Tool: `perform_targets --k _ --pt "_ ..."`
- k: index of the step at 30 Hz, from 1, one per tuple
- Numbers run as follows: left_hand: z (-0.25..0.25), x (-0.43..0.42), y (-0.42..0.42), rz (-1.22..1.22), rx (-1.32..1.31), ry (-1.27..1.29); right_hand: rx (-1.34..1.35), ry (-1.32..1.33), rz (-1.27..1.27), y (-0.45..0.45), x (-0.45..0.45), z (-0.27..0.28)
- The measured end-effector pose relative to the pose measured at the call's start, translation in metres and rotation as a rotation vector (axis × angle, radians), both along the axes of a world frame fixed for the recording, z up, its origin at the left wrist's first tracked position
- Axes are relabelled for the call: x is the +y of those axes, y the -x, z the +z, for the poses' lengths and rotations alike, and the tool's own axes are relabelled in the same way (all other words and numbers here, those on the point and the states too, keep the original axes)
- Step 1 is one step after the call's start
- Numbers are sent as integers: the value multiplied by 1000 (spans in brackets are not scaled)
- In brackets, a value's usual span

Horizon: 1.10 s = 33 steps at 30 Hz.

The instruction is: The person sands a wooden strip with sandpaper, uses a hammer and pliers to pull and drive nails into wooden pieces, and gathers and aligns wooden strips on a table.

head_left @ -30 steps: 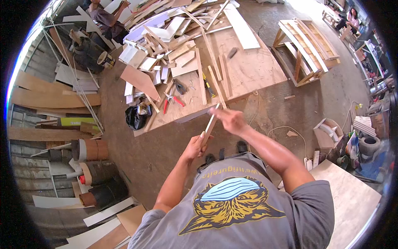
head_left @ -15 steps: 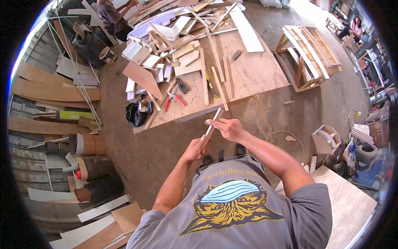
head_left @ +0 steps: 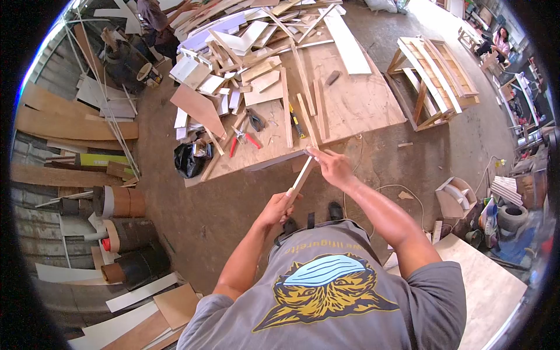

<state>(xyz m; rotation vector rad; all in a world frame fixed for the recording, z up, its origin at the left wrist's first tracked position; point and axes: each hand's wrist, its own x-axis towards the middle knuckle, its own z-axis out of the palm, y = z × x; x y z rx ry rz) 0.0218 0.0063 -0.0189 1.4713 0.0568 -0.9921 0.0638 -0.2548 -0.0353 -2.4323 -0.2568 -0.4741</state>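
A short wooden strip [head_left: 302, 177] is held slanting in front of my body, just off the table's near edge. My left hand [head_left: 275, 209] is closed around its lower end, the thumb lying along the top. At the upper end, the fingers of my right hand [head_left: 333, 168] pinch the strip. Whether anything small lies under those fingertips I cannot make out. Close beyond on the table are a long thin wooden strip [head_left: 308, 119], a yellow-and-black cutter knife [head_left: 297, 121] and red-handled pliers [head_left: 240, 140].
The wooden worktable [head_left: 356, 108] carries a heap of wood offcuts [head_left: 233, 58] and a black plastic bag [head_left: 188, 162]. A slatted wooden frame [head_left: 434, 76] stands to the right. Rolls of material [head_left: 125, 202] lie left. Another person [head_left: 157, 23] stands beyond the table; one sits far right.
My right hand has moved along the strip, away from my left hand, to its far end. My left hand keeps its hold in nearly the same place.
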Motion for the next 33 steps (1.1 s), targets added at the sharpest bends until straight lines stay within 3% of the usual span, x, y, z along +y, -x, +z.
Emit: perform_targets --k 3,6,7,10,14,16,21,24,30,33 --pt "1 -6 -5 -20 -1 13 -54 44 257 17 5 8" --pt "-2 -12 -8 -43 9 19 0 260 121 2 -22 -7" --pt "-3 -15 -9 -43 17 21 116 91 -13 -6 -29 -8" --pt "8 -23 -13 -19 34 59 -7 -99 -190 -19 -59 -14" --pt "18 -36 -15 44 -46 21 11 -207 -309 -8 -74 2" --pt "1 -42 -20 -52 -128 -119 102 -312 -234 3 -73 11" --pt "-2 -71 -42 -362 -499 -469 202 -171 109 11 -85 4" --pt "16 -100 -53 -439 -780 -629 133 -1 101 19 -110 3" --pt "25 -167 -77 -691 -941 -791 305 62 -103 29 -161 -17" --pt "35 -186 -83 -601 -1134 -844 311 49 -200 27 -179 -33"
